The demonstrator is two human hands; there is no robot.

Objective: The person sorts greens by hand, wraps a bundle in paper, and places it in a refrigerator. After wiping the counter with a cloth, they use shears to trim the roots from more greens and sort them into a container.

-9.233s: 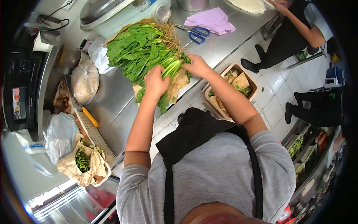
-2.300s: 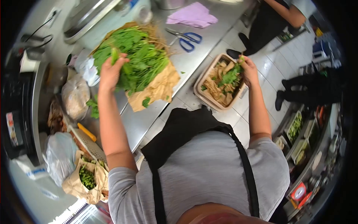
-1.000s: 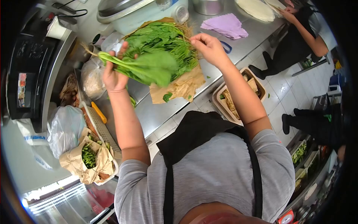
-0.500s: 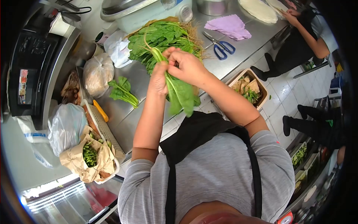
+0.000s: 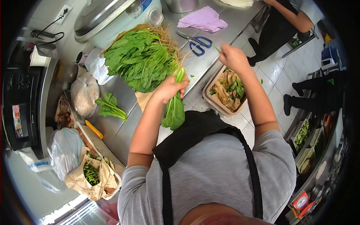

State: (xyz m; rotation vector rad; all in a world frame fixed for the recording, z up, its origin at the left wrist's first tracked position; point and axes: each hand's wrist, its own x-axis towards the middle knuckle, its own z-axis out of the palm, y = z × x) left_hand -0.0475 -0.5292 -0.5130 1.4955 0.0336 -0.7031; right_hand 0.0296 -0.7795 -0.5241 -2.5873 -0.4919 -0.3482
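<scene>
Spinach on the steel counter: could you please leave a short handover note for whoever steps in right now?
Left hand: gripping one spinach stalk, its leaf hanging past the counter edge.
Right hand: closed, above the brown bin of scraps.
Done: a small bunch lies apart on the counter.
Left: the big pile on brown paper, roots on, it seems. Scissors lie beside it.

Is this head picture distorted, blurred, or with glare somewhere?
Head view: strong fisheye, the counter edge bends and the corners go black. Head view: even light, mild glare on the steel. Head view: the greens in the left hand are sharp; the right hand looks slightly soft.
</scene>
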